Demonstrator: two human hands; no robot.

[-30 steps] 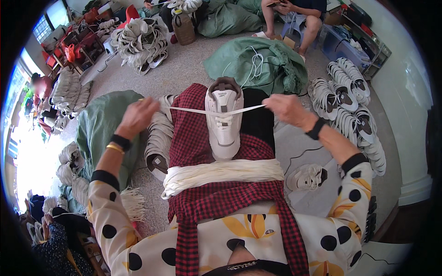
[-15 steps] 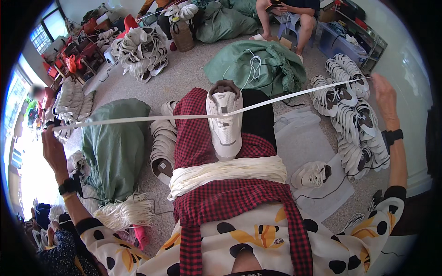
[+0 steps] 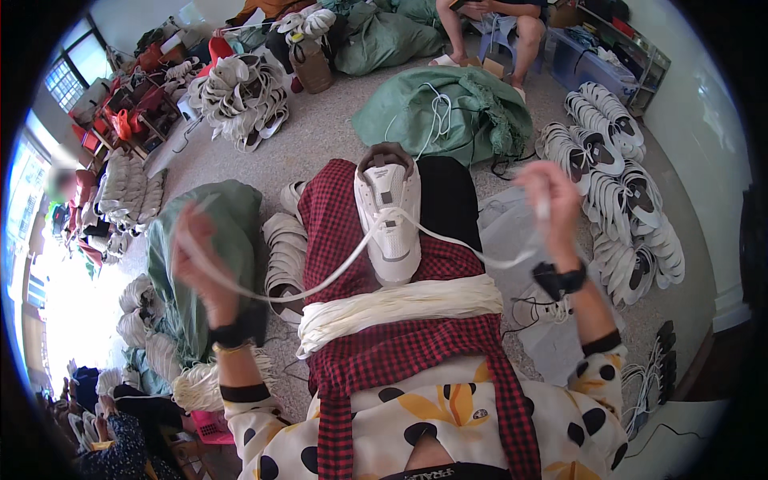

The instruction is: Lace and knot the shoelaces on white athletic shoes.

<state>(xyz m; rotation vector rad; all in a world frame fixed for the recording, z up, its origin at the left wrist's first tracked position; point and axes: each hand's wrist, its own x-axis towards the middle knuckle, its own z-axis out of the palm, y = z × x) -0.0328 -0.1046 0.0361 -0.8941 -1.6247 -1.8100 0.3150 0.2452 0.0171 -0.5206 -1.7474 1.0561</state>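
Observation:
A white shoe (image 3: pixel 397 252) with a brown lining lies on my lap, its toe toward me. One white shoelace (image 3: pixel 344 268) passes through the lower part of its lacing area, and both ends hang slack in curves out to my hands. My left hand (image 3: pixel 204 268), slightly blurred, is closed on one end to the left of the shoe. To the right, my right hand (image 3: pixel 554 204) pinches the other end. A thick bundle of cream laces (image 3: pixel 400 310) lies across my red-and-black checked apron (image 3: pixel 400 350), just below the toe.
Green sacks (image 3: pixel 448 112) lie ahead, with another sack (image 3: pixel 196 296) at my left. Stacked shoe uppers (image 3: pixel 612 200) stand on the right floor; more uppers (image 3: pixel 284 248) sit beside my left leg. Other people sit at the back, one with bare legs (image 3: pixel 526 52). A pale sheet (image 3: pixel 548 344) lies at right.
Both hands have come inward and toward me from a wide spread. The shoelace, stretched straight before, now sags on both sides of the shoe.

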